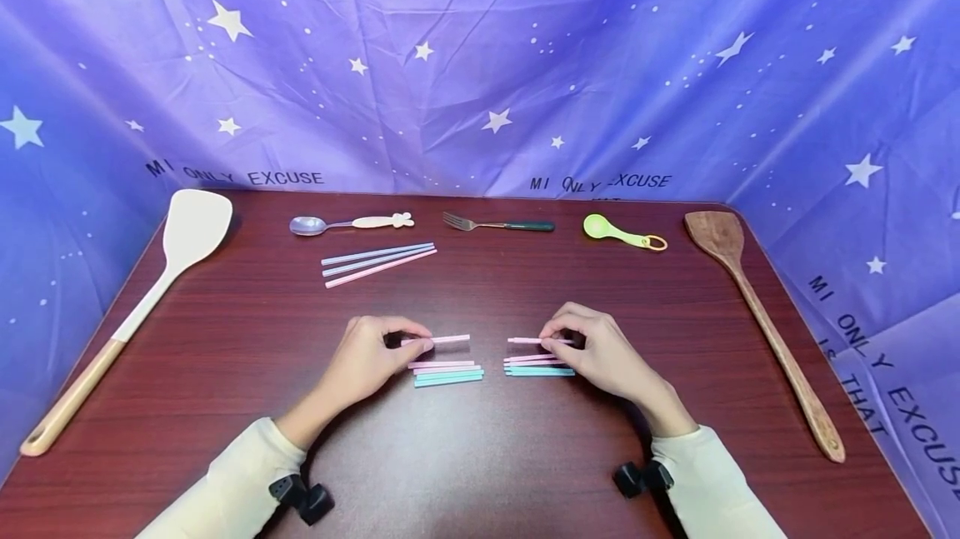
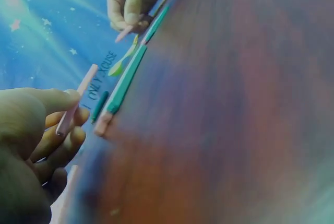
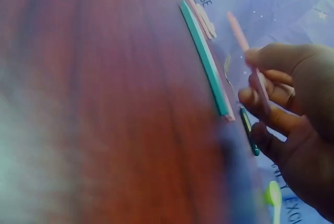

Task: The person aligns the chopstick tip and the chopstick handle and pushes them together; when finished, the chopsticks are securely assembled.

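Observation:
Between thumb and fingers, my left hand (image 1: pixel 375 356) pinches a short, thin pink stick (image 1: pixel 453 339), which points right. My right hand (image 1: pixel 603 351) pinches a similar pink stick (image 1: pixel 524 341) by its right part, the free end pointing left. In front of the left hand lie pink sticks (image 1: pixel 442 365) and teal sticks (image 1: pixel 448 380) side by side. A matching bunch of pink sticks (image 1: pixel 527 361) and teal sticks (image 1: pixel 540 371) lies by the right hand, partly hidden by its fingers. A gap separates the two bunches. In the left wrist view, the held pink stick (image 2: pixel 77 98) is gripped near its middle.
Behind the hands lie longer blue sticks (image 1: pixel 367 261) and a pink one (image 1: pixel 381 268). Along the back are a spoon (image 1: pixel 307 227), a fork (image 1: pixel 495 226) and a green measuring spoon (image 1: pixel 611 230). A white spatula (image 1: pixel 197 227) lies left, a wooden spatula (image 1: pixel 765 314) right.

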Tool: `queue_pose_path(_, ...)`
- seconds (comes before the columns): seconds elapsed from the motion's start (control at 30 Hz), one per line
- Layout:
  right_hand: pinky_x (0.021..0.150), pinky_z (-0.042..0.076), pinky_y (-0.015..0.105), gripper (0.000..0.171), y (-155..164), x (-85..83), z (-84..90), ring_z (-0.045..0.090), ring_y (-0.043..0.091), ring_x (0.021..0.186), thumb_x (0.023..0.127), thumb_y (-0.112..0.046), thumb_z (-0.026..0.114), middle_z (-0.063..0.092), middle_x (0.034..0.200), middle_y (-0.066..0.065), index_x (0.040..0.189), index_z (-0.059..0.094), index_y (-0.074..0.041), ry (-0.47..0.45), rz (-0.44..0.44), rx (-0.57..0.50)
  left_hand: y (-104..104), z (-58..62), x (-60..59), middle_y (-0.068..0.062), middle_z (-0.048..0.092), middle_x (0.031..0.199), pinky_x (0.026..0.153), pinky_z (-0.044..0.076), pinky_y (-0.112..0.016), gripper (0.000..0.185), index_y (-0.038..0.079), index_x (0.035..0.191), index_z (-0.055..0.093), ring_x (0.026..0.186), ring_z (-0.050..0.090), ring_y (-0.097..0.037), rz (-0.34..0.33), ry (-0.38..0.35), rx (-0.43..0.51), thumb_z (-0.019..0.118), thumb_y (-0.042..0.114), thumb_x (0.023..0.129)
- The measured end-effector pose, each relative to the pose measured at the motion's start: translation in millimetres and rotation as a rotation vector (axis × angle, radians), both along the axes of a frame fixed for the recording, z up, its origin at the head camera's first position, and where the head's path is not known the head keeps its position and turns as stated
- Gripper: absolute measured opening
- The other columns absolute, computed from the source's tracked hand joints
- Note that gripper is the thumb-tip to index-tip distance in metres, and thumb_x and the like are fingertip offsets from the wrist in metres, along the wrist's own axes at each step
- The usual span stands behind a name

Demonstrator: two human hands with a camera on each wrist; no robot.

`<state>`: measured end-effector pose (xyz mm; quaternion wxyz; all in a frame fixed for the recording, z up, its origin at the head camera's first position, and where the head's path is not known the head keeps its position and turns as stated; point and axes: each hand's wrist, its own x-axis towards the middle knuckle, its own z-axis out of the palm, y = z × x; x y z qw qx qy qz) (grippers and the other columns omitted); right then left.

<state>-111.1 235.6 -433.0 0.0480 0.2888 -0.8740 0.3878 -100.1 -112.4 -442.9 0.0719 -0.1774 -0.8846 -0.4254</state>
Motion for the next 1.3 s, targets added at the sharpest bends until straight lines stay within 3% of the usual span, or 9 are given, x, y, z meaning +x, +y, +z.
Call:
queue_pose_path(0.27,0.066,0.049,0.02,0.011,-10.6,-10.0,16.9,0.06,0.002,0.079,0.087,-0.003,0.08,0.068,0.087,-0.008,0.091,0.078,-0.013,0.04,0.009,-0.047,2.8,22.2,-10.0,0.014,0.075,0.077,0.052,0.035,-0.021,0.006,0.027,0.092,0.082,0.056,0.046,-0.002,-0.005,0.001,0.029,0.084,0.024,0.087)
queue_pose_path(0.43,0.065,0.047,0.019,0.01,-16.4,-13.1,23.4,0.059,0.003,0.078,0.088,-0.005,0.08,0.067,0.088,-0.009,0.091,0.078,-0.014,0.04,0.004,-0.067,7.2,29.0,-13.7,0.011,0.078,0.082,0.049,0.03,-0.021,0.007,0.026,0.093,0.083,0.052,0.038,-0.003,-0.029,0.018,0.046,0.084,0.022,0.087)
queue_pose_path(0.77,0.063,0.047,0.022,0.01,-23.3,-11.1,25.5,0.058,0.004,0.076,0.09,-0.009,0.079,0.066,0.088,-0.009,0.094,0.077,-0.018,0.021,0.003,-0.087,14.4,28.3,-13.1,0.013,0.078,0.085,0.059,0.041,-0.02,0.007,0.027,0.094,0.083,0.066,0.056,-0.002,-0.044,0.018,0.049,0.084,0.023,0.088)
queue_pose_path(1.3,0.068,0.05,0.022,0.006,-31.5,-8.9,25.2,0.059,0.004,0.079,0.09,-0.007,0.078,0.067,0.09,-0.007,0.093,0.077,-0.012,0.025,0.037,-0.075,14.5,27.4,-8.4,0.013,0.078,0.086,0.069,0.048,-0.023,0.004,0.025,0.093,0.083,0.073,0.062,-0.002,-0.03,-0.009,0.024,0.083,0.024,0.089)
